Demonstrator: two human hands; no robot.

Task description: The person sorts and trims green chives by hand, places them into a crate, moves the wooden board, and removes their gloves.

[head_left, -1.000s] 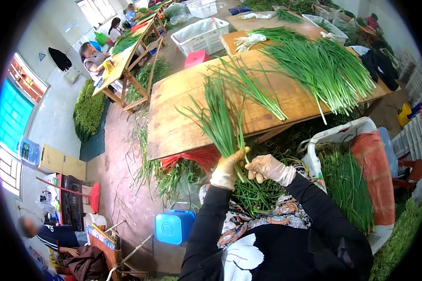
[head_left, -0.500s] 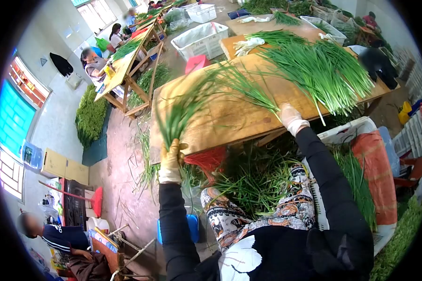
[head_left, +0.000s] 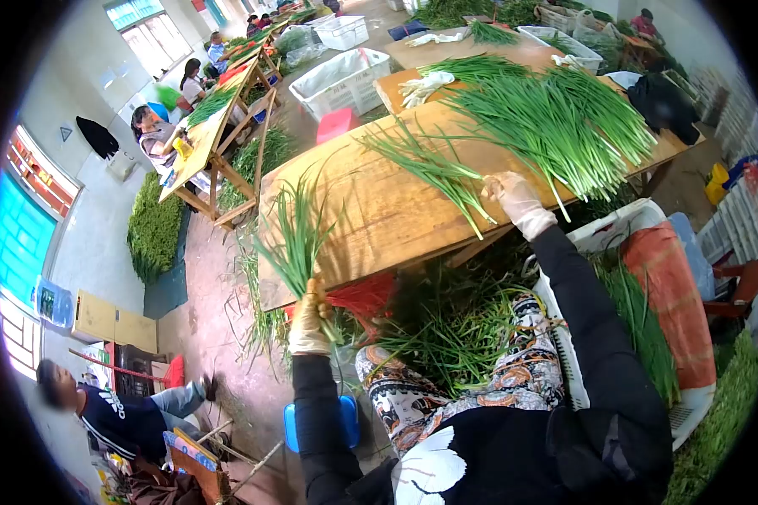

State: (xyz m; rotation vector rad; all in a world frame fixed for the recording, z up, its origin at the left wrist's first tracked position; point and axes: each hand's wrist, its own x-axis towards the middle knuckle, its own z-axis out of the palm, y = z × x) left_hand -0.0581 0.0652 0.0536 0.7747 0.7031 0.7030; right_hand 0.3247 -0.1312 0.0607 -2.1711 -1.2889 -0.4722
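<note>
Greens [head_left: 293,240] jut beyond our left hand [head_left: 312,320], fingers wrapped round them — our right hand [head_left: 514,195] curls by loose stalks [head_left: 442,177], hold unclear.

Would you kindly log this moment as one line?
left hand: holding green bunch | right hand: at smaller bunch, grip unclear | large pile: on wooden table

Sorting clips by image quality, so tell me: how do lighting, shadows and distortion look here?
Head view: black, rounded borders and leaning walls, suggesting a very wide lens; head view: upper window washed out by daylight; head view: streaky shadow on the table beside the bunch in the left hand.
</note>
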